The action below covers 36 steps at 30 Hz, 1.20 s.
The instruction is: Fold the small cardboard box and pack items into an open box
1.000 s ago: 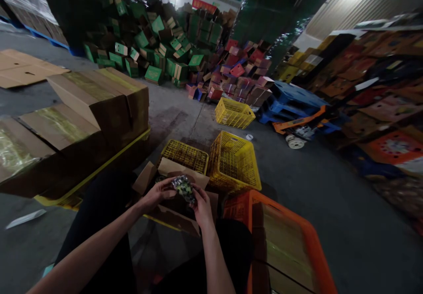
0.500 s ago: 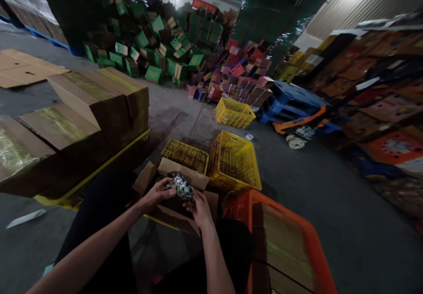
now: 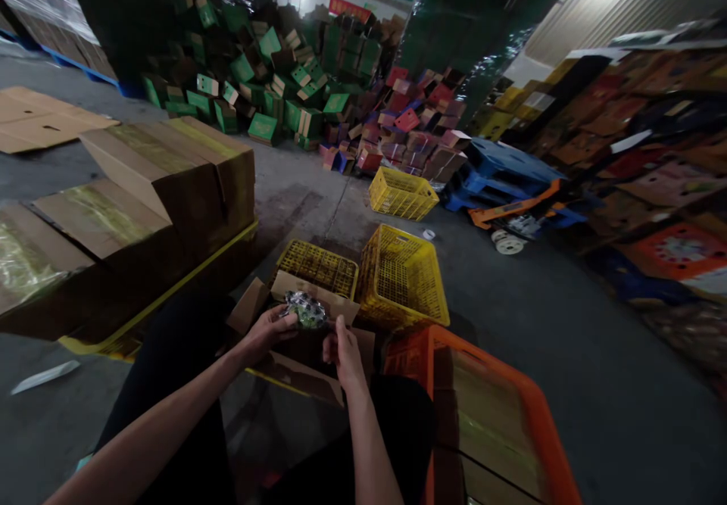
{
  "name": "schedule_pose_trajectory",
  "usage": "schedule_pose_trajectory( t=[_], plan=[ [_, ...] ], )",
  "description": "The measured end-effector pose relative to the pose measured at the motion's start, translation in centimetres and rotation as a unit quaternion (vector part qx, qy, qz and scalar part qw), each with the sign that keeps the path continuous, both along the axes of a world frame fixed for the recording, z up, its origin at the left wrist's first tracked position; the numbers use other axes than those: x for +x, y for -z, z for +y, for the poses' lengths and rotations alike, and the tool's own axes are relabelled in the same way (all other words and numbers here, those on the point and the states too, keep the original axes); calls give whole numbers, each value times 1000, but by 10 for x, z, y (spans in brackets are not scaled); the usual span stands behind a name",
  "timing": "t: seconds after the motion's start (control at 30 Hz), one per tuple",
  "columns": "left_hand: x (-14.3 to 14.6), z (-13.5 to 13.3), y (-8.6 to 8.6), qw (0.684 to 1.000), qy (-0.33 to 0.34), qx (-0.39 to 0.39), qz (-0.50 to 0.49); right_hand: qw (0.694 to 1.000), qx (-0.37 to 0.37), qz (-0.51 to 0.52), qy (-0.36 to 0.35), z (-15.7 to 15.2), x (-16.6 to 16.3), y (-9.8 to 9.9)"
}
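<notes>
One packet (image 3: 310,310), shiny and green with dark patches, is between the hands, over the one open box (image 3: 335,305), close to its far flap. The left hand (image 3: 271,331) grasps the packet's left end, thumb on the near side. The right hand (image 3: 345,347) is at the right end with fingers bent; the light is dim, and I cannot tell whether it pinches the wrap or is just beside it. The packet's long axis runs left to right, the right end slightly nearer.

Three yellow crates (image 3: 372,282) stand beyond: one right behind the box, one to its right, one farther off. One orange crate (image 3: 545,429) sits near right, its left edge just beside the right knee (image 3: 403,414). A strip of floor (image 3: 295,202) separates the left boxes (image 3: 216,187) from the yellow crates; a wider stretch lies right of the orange crate, reaching far to one pallet jack (image 3: 516,217) beside blue pallets (image 3: 505,168).
</notes>
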<state>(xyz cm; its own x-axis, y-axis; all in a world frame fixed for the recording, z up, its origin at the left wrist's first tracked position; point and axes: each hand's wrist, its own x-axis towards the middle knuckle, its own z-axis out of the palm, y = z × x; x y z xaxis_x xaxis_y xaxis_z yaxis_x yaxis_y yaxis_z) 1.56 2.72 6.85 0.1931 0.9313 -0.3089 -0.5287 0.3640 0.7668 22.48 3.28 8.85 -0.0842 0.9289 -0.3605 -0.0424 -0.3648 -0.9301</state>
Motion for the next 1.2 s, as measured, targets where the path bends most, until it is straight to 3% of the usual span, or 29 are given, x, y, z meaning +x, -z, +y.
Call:
schedule_pose_trajectory(
  t=[0.13,0.23,0.37,0.6,0.83,1.07,1.2],
  plan=[
    [0,0,-1,1000,-11,-13,5,989,134,-61,-15,1,1,-7],
    [1,-1,-3,1000,7,-8,6,984,166,-34,-56,0,-3,-14],
    [3,-2,-5,999,28,-18,10,984,153,-46,-81,0,-7,-17],
    [5,-3,-13,998,39,-47,-12,985,150,-72,-41,1,1,-7],
    [2,-3,-17,999,27,-3,16,990,132,-35,-29,1,0,-7],
    [4,-5,-29,998,33,33,-48,991,116,-62,-8,1,-2,-9],
    [4,-6,-27,998,34,40,-26,991,114,-62,-10,2,-1,-10]
  ],
)
